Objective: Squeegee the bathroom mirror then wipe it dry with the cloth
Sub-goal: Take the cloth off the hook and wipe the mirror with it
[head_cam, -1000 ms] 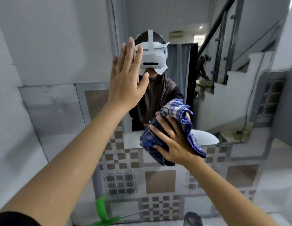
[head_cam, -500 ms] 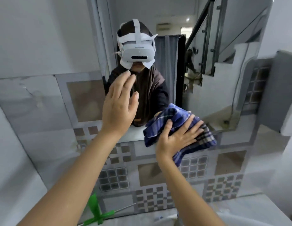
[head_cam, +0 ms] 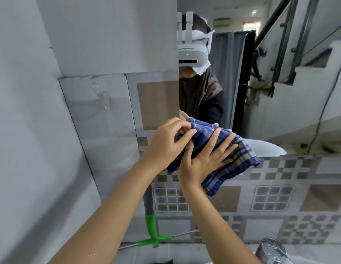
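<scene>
The cloth (head_cam: 219, 157), blue plaid and bunched, lies against the lower left corner of the mirror (head_cam: 280, 92), overhanging onto the tiled wall (head_cam: 280, 197) below. The right hand (head_cam: 206, 159) presses flat on it with fingers spread. The left hand (head_cam: 166, 143) pinches the cloth's upper left edge between thumb and fingertips. Half a second ago the left hand was raised open and apart from the cloth; it has since come down onto it. The squeegee (head_cam: 152, 231) leans against the wall below the hands.
</scene>
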`<state>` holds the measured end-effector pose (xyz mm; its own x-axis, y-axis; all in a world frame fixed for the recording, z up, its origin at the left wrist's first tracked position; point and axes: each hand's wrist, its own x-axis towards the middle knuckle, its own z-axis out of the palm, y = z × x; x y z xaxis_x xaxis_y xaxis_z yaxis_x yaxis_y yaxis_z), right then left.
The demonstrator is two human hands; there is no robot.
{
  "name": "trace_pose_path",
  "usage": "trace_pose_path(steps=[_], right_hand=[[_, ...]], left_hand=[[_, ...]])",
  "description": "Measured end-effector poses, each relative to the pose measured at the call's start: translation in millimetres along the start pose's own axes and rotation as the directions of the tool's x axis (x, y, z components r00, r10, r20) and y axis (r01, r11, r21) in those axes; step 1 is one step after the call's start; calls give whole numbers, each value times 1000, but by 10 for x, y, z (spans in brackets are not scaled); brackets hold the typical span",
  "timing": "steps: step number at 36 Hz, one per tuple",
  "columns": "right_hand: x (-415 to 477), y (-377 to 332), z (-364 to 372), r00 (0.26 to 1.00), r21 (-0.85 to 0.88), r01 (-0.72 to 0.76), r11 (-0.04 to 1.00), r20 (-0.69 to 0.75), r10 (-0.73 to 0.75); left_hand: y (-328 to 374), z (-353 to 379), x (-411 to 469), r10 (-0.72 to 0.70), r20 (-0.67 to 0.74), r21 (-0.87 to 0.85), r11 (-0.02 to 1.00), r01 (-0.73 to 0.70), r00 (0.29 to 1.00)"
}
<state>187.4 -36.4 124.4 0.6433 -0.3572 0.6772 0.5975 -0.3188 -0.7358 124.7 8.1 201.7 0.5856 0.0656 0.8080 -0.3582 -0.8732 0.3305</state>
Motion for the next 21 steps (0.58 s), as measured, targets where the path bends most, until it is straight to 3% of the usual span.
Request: trace_pose_path(steps=[6, 13, 17, 21], right_hand=[[-21, 103, -130, 994, 13, 59, 998, 95, -60], [-19, 198, -552, 950, 32, 179, 983, 253, -181], [54, 116, -810, 914, 164, 224, 961, 306, -266], [258, -24, -989, 813, 412, 179, 894, 450, -370]], left_hand=[[43, 96, 21, -65, -110, -1, 998, 65, 992], [173, 45, 0, -116, -114, -8, 993, 116, 987], [315, -67, -50, -105, -32, 17, 994, 105, 994], [470, -287, -155, -37, 159, 71, 997, 26, 987]])
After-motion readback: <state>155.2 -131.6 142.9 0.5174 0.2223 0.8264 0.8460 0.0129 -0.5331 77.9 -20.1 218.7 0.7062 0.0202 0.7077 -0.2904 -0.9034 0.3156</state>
